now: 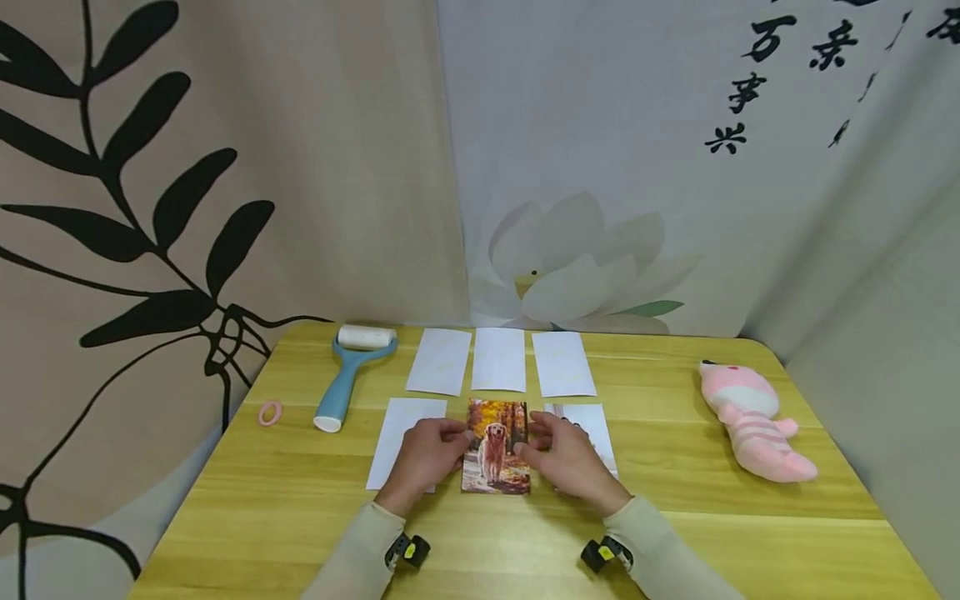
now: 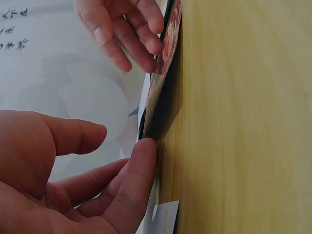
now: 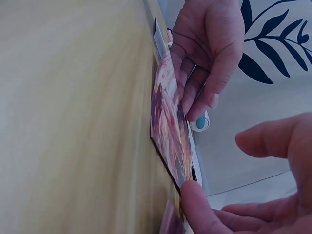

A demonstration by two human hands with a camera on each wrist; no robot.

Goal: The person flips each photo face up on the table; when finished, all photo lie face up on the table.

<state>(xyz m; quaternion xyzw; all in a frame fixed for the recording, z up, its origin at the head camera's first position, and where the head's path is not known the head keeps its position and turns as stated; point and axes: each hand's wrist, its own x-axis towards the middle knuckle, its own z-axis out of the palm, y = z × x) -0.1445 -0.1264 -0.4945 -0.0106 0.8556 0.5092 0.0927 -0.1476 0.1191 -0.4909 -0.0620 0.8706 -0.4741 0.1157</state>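
Nearest the wrist cameras are the two hands themselves. On the left hand (image 1: 427,454) the fingers are loosely extended, with the thumb apart from them and one fingertip against the left edge of a dog picture (image 1: 492,458). On the right hand (image 1: 576,462) the thumb likewise stands off from the fingers, and a fingertip meets the opposite edge. Neither hand pinches the picture. It is on the desk (image 1: 675,550) between the hands, with its image upward: a golden dog among autumn trees. Whether it lies fully flat, I cannot tell.

Partly under the left hand's outline, just beside the picture, is a left white card (image 1: 393,429). On the other side, a right white card (image 1: 600,433) with a few dark marks is partly hidden by the right hand. Behind these, three white cards (image 1: 498,360) lie side by side in a row.

Farther left are a blue-handled roller (image 1: 341,392) with a white cylinder and a small pink ring (image 1: 261,415). Well apart on the right lies a pink plush toy (image 1: 757,425). Beyond the desk hangs a pale curtain (image 1: 360,167) printed with dark leaves, a flower and characters.
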